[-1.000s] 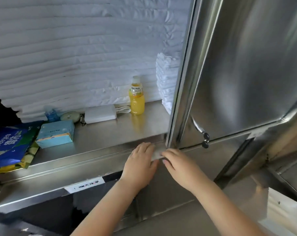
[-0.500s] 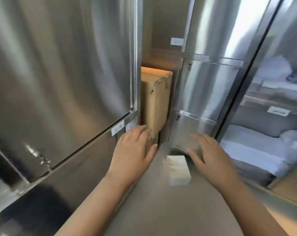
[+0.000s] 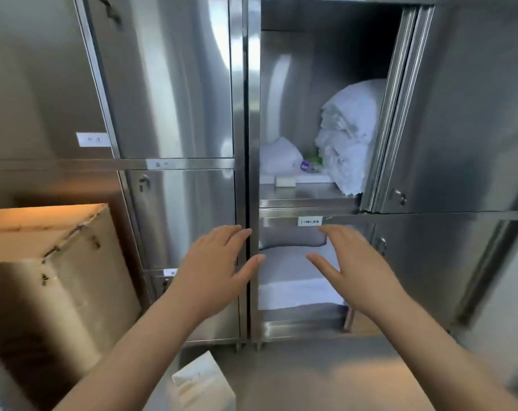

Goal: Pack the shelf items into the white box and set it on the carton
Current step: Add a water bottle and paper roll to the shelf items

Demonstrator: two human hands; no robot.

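Note:
The white box (image 3: 203,381) lies on the floor at the bottom, under my left forearm. A tall brown carton (image 3: 53,262) stands at the left against the steel cabinets. My left hand (image 3: 219,262) and my right hand (image 3: 352,262) are both held out in front of me, fingers straight and spread, holding nothing. Behind them is an open steel cabinet shelf (image 3: 305,197) with a small white block (image 3: 285,181), folded white linen (image 3: 349,134) and a small purple and green item (image 3: 309,164). A lower compartment holds more white linen (image 3: 293,280).
Steel cabinet doors (image 3: 168,84) stand shut to the left of the open compartment. An open steel door (image 3: 459,114) hangs at the right. The grey floor (image 3: 326,372) stretches in front of the cabinet.
The view has swung from the shelf with the bottle and tissue box round to the cabinet with linen. Both hands left the shelf edge and are now raised and spread in the air.

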